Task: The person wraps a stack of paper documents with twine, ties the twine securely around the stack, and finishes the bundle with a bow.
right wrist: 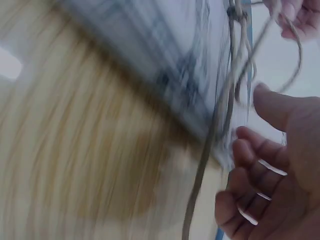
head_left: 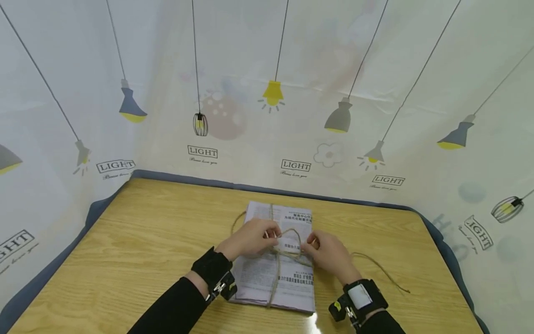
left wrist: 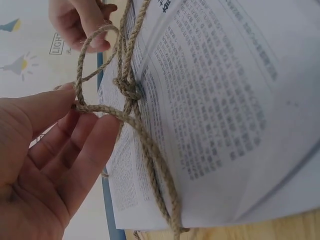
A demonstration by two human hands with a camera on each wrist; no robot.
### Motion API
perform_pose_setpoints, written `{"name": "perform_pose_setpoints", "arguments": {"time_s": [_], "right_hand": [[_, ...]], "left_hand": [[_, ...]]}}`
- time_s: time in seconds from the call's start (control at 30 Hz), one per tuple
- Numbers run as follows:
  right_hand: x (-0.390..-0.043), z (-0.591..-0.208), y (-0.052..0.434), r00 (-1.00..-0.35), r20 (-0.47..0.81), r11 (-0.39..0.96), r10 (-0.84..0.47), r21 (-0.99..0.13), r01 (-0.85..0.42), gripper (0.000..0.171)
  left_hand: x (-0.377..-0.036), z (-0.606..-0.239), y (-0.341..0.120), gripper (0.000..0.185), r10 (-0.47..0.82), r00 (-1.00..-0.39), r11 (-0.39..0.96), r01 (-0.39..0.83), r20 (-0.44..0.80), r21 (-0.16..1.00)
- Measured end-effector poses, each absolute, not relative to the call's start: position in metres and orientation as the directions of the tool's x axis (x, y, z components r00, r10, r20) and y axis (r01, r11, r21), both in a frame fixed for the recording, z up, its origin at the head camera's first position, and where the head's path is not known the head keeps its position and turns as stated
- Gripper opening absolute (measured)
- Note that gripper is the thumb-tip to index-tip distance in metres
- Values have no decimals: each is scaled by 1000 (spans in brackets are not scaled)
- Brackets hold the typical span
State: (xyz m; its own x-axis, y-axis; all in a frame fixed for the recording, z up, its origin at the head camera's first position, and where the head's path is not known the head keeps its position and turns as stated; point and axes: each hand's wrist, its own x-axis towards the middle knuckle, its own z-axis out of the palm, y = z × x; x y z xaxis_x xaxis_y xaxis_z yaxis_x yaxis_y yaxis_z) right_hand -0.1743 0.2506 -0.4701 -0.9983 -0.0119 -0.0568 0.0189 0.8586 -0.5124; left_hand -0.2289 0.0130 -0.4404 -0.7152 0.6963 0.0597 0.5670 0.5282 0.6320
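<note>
— Where the left hand (head_left: 250, 240) sits, what has its grip got?

— A strand of the twine (left wrist: 131, 97): thumb and fingers pinch it just beside the knot, as the left wrist view shows, with a loop rising from there toward the other hand.

— And the right hand (head_left: 329, 254)?

— Its fingers are curled, and in the left wrist view the thumb and fingers pinch the far end of that loop. The right wrist view is blurred, so I can't tell more from it.

— Where does the twine go from there?

— It's tied round a stack of newspapers (head_left: 288, 278), crossing on top, with the knot between the two hands. One loose end trails off to the right across the bench (head_left: 137, 250).

— And the stack?

— It lies flat near the middle of the wooden bench, under both hands. A curtain printed with lamps (head_left: 338, 118) hangs behind and to both sides.
</note>
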Motion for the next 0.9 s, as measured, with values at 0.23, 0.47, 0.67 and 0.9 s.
{"name": "perform_pose_setpoints", "arguments": {"time_s": [0.23, 0.47, 0.67, 0.9], "right_hand": [[-187, -466, 230, -998, -56, 877, -5, -479, 23, 12], [-198, -452, 240, -997, 73, 754, 20, -656, -33, 14], [-204, -444, 256, -984, 176, 714, -37, -684, -149, 17], [-205, -436, 264, -977, 200, 714, -68, -674, -188, 12]], "left_hand": [[-230, -445, 11, 14, 703, -707, 512, 578, 77, 636], [-230, -444, 9, 14, 683, -728, 543, 567, 67, 619], [-228, -446, 11, 18, 668, -741, 561, 561, 68, 608], [-226, -444, 15, 23, 621, -778, 596, 551, 100, 584]]}}
